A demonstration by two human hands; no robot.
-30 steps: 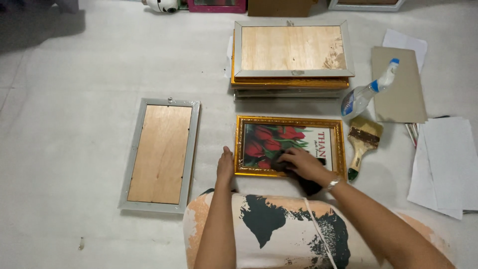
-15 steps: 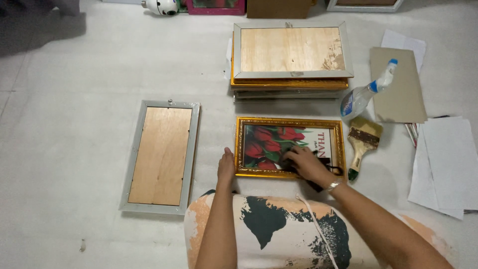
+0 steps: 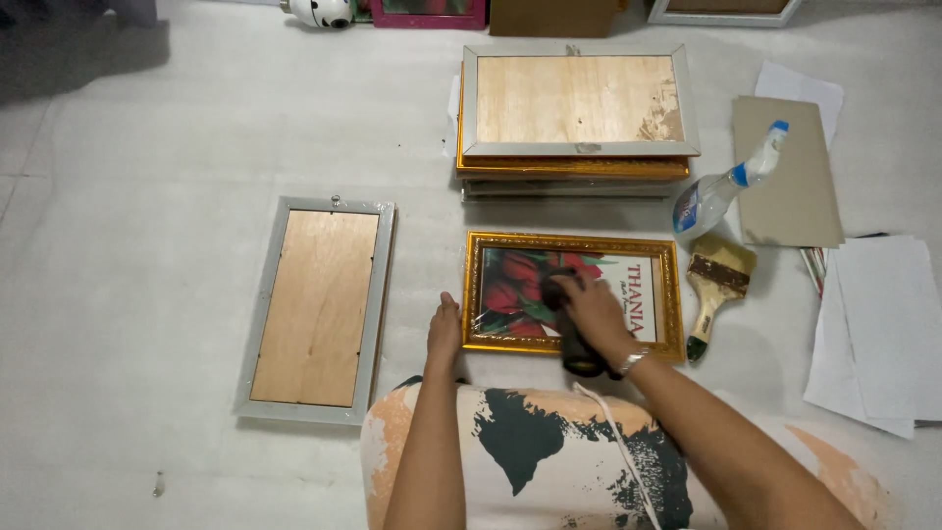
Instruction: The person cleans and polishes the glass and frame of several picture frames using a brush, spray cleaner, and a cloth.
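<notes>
Right hand grips a dark handheld tool on the gold picture frame, left hand lies flat bracing its edge; a slipping brace could skid the frame toward the paintbrush.

The pale floor carried a grey frame, a gold frame, stacked frames, a spray bottle, a brush, cardboard and probably paper sheets.

spray bottle, blue-and-white label
</notes>
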